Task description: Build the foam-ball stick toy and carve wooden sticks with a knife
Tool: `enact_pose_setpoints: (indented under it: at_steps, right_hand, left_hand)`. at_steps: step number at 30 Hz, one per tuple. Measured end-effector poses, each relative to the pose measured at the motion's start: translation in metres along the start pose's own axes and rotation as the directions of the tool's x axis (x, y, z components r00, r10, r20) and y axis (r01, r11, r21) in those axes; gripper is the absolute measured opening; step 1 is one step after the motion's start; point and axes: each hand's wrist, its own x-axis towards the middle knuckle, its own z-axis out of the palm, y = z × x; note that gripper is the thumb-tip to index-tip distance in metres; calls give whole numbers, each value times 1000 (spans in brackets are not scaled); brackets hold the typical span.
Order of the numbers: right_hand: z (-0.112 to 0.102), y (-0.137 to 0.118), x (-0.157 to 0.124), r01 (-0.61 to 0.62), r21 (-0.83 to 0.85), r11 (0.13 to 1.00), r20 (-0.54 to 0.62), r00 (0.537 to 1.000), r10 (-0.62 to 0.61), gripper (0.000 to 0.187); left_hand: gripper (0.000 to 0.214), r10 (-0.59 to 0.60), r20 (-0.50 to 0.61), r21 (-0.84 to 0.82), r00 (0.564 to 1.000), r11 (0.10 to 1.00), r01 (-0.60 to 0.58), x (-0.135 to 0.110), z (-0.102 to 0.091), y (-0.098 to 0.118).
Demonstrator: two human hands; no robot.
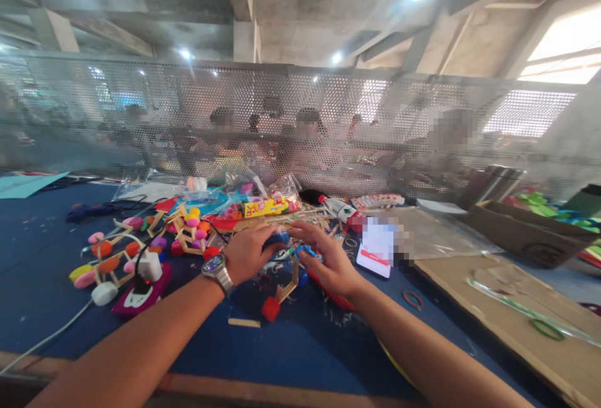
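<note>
My left hand, with a metal watch on its wrist, is closed on a blue lump that looks like modelling clay. Close beside it, my right hand curls thumb and fingers round a blue-topped stick frame. That frame is made of thin wooden sticks, with a red lump at its lower end and a blue ball near my right palm. Fingers partly hide where the blue pieces meet. Under my right hand lies a red object, mostly covered.
Stick frames with coloured lumps and a purple power strip with a plugged-in charger stand left. Bags and a yellow packet lie behind. On the right are a lit phone, cardboard and a box. A perforated screen closes the back.
</note>
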Motion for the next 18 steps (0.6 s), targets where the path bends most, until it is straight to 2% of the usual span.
enact_pose_setpoints:
  at_steps: [3, 6, 12, 18]
  right_hand:
    - [-2, -3, -1, 23, -102, 995, 58, 998, -17, 56]
    - [-3, -5, -1, 20, -133, 991, 91, 996, -8, 60]
    - [1, -6, -1, -8, -114, 993, -13, 1000, 6, 53]
    - [1, -3, 1, 5, -154, 988, -43, 999, -12, 50]
  left_hand:
    - [39, -8, 4, -15, 1000, 1000, 9, 0, 1, 2]
    - [39, -23, 4, -20, 1000, 1000, 23, 0, 2, 0]
    - [38, -41, -12, -7, 999, 999, 41, 0, 3, -4]
    - [36, -37, -27, -8, 999, 999, 37, 0, 1, -5]
